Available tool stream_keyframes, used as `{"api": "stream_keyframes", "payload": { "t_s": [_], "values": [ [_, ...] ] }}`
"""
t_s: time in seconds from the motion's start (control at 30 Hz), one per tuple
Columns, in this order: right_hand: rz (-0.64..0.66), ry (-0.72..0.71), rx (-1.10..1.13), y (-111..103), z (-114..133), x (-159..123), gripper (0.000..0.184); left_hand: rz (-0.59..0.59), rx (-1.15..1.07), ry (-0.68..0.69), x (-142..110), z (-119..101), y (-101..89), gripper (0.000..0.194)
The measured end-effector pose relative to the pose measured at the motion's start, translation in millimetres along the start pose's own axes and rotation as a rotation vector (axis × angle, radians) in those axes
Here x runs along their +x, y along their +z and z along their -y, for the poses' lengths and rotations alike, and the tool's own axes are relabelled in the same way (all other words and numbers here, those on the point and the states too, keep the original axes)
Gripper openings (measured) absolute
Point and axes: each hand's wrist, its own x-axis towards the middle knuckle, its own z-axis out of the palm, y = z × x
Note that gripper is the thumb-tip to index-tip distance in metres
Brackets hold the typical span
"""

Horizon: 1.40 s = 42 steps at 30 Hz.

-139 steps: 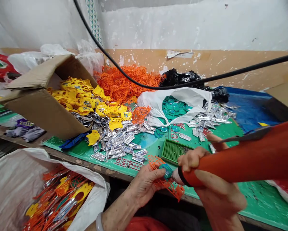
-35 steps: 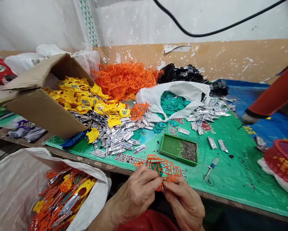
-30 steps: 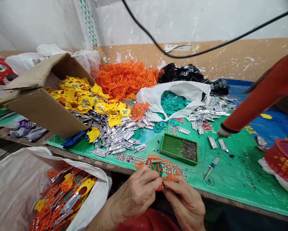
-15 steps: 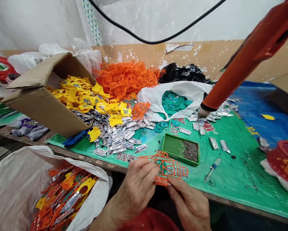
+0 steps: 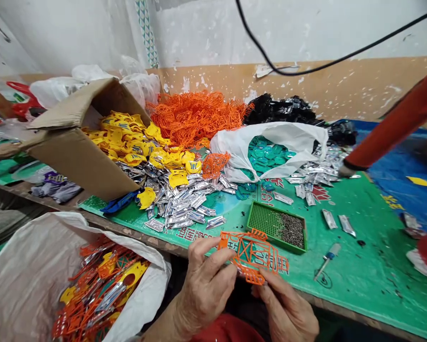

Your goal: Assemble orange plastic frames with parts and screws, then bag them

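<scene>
**Hands and workpiece.** L hand [image 5: 206,287] pinches the left end of an orange plastic lattice piece [image 5: 252,251] betw. thumb and fingers, which are slightly spread. R hand [image 5: 288,308] lies below it, w/ fingertips [image 5: 270,285] against the lower edge; whether it pinches cannot be told. Piece is held flat, tilted, just above the edge of a green printed work mat [image 5: 370,289], not resting on it.

**Nearby on mat.** Green perforated tray [image 5: 258,219], just beyond the piece, holds a patch of small dark screws [image 5: 292,231]. Further R: small screwdriver w/ blue-and-clear handle [image 5: 329,256] and two silver foil-like strips [image 5: 346,225].

**Rest of bench.** Heap of silver parts [image 5: 181,204] spreads across the mat, w/ yellow plastic parts [image 5: 128,142] spilling from a tipped cardboard box [image 5: 81,161]. Behind: orange lattice heap [image 5: 199,118], white plastic bag of teal discs [image 5: 266,154], black parts pile [image 5: 284,109]. Orange-sleeved power driver [image 5: 394,128] hangs at upper R, tip above the silver parts, apart from both hands. Foreground L: white sack [image 5: 24,285] of mixed orange, yellow and silver parts [image 5: 102,289].
</scene>
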Motion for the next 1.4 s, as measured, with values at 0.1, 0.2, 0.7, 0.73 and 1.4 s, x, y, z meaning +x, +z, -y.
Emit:
{"api": "stream_keyframes", "payload": {
  "t_s": [0.1, 0.2, 0.7, 0.73, 1.4],
  "values": [
    [-0.016, -0.059, -0.078, -0.5, -5.6, -4.6, 0.027, -0.010, -0.030, 0.000, -0.7, 1.4, 0.4, 0.021],
    [-0.009, -0.124, -0.150, 0.4, -6.2, -5.4, 0.031, -0.002, -0.048, -0.008, -0.3, 2.1, 0.2, 0.020],
    [0.045, -0.190, -0.236, -3.4, -7.2, -2.1, 0.028, 0.071, -0.206, 0.030, 2.1, 10.9, 0.3, 0.022],
    [0.046, -0.194, -0.233, -3.4, -6.7, -1.5, 0.028, 0.073, -0.208, 0.029, 2.2, 10.8, 0.2, 0.022],
    [0.041, -0.139, -0.205, -2.1, 0.0, 1.1, 0.019, 0.201, -0.207, -0.057, 2.3, 2.0, -6.3, 0.037]
  ]
}}
